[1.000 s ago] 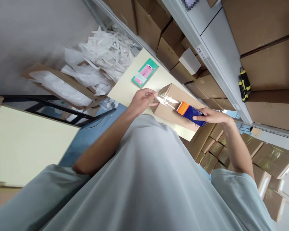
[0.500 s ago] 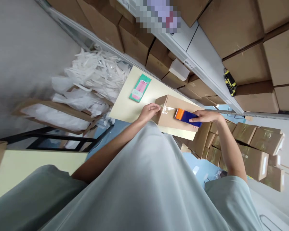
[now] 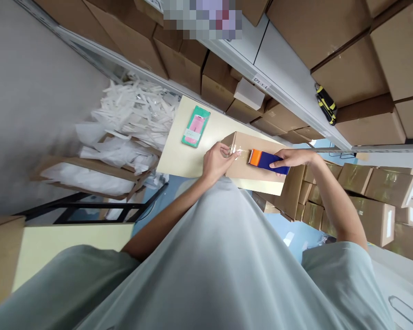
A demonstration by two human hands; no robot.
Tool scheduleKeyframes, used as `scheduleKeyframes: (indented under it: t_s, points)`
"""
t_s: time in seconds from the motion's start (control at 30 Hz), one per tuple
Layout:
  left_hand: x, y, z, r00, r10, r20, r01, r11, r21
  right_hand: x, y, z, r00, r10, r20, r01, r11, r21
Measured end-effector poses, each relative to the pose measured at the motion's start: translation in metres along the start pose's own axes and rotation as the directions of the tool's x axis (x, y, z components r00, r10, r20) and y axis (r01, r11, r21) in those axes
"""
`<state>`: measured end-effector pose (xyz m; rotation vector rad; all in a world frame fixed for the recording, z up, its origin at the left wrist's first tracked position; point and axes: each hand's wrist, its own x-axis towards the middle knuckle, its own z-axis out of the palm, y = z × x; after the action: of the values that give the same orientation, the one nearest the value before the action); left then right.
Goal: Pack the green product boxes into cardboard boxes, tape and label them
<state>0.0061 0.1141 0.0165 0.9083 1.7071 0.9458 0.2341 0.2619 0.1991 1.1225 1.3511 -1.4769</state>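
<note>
A cardboard box (image 3: pixel 244 168) rests on the pale table, with clear tape (image 3: pixel 236 150) across its left edge. My left hand (image 3: pixel 217 160) is at that edge, its thumb stretched out onto the tape and its fingers curled apart from the thumb by the box's left side. Over the box's top, my right hand (image 3: pixel 292 158) grips a tape dispenser (image 3: pixel 269 161) with a dark blue body and an orange toothed end. The toothed end points toward my left hand. Part of my right hand's fingers is hidden beneath the dispenser.
A green packet with a pink phone-case picture (image 3: pixel 196 127) lies on the table (image 3: pixel 174 156). White packing scraps (image 3: pixel 137 110) fill the space to the left. Shelves with cardboard boxes (image 3: pixel 351 68) stand ahead, holding yellow-and-black cutters (image 3: pixel 326 104). Stacked boxes (image 3: pixel 375 220) stand on the right.
My left hand has moved forward and right, bringing its thumb onto the tape at the box edge. The dispenser stays in my right hand over the box. The view has shifted slightly.
</note>
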Motion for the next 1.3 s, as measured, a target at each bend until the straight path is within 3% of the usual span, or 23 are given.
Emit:
scheduleKeyframes:
  t_s: [0.23,0.37,0.47,0.6,0.7,0.83,1.03,1.13,1.3]
  points:
    - [-0.003,0.007,0.012,0.991,-0.097,-0.090,0.097,0.995,-0.002,0.007,0.010,-0.007,0.989,-0.138,0.048,0.143,0.982,-0.122]
    - [-0.009,0.012,0.022,0.979,-0.112,-0.173,0.115,0.993,0.011,-0.006,0.037,-0.009,0.976,-0.217,0.028,0.218,0.964,-0.152]
    - [-0.012,0.016,0.030,0.965,-0.099,-0.243,0.115,0.992,0.049,-0.038,0.082,-0.015,0.979,-0.197,0.044,0.201,0.975,-0.096]
    - [-0.012,0.015,0.039,0.948,-0.073,-0.309,0.087,0.996,0.031,-0.097,0.162,-0.029,0.997,-0.068,0.019,0.069,0.998,-0.009]
    - [-0.009,0.013,0.046,0.938,-0.084,-0.336,0.087,0.996,-0.007,-0.120,0.213,-0.040,0.999,0.020,-0.040,-0.018,0.998,0.053]
    - [-0.004,0.019,0.057,0.905,-0.138,-0.401,0.166,0.985,0.035,-0.093,0.249,-0.048,1.000,0.018,0.015,-0.019,0.998,0.064]
    - [-0.001,0.030,0.064,0.872,-0.186,-0.454,0.213,0.977,0.008,-0.028,0.262,-0.054,0.992,-0.086,0.092,0.084,0.996,0.027]
    - [0.000,0.032,0.066,0.855,-0.223,-0.468,0.242,0.970,-0.019,-0.020,0.268,-0.059,0.986,-0.131,0.106,0.132,0.991,-0.001]
    - [0.002,0.031,0.069,0.839,-0.215,-0.499,0.227,0.973,-0.037,-0.029,0.287,-0.067,0.974,-0.203,0.099,0.210,0.976,-0.060]
